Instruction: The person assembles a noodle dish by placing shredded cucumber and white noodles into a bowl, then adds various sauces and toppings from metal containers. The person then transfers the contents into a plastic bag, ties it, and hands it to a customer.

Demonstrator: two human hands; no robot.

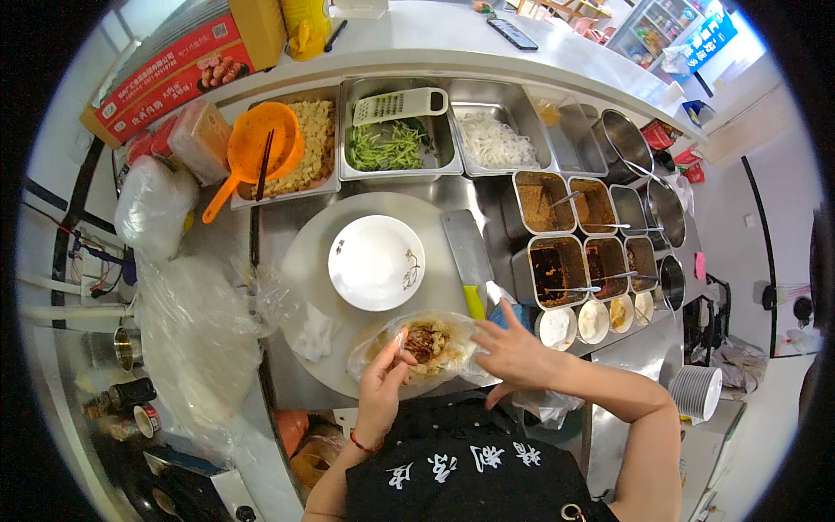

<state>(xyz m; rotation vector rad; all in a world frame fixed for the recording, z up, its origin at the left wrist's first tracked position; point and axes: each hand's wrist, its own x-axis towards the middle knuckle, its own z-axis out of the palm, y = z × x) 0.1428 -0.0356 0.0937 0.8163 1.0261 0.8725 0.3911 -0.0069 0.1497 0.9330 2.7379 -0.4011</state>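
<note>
A clear plastic bag with food inside lies at the front edge of the round cutting board. The food is brownish, with a dark sauce on it. My left hand pinches the bag's rim between thumb and fingers. At the bag's other side, my right hand has its fingers spread; whether the fingertips touch the plastic is unclear. Behind the bag sits a white plate with a flower pattern. To its right a cleaver with a green handle lies on the board's edge.
Steel trays hold diced food, shredded cucumber with a grater, and white noodles. An orange strainer with chopsticks rests on the left tray. Sauce containers with spoons and several white bowls stand right. Plastic bags heap left.
</note>
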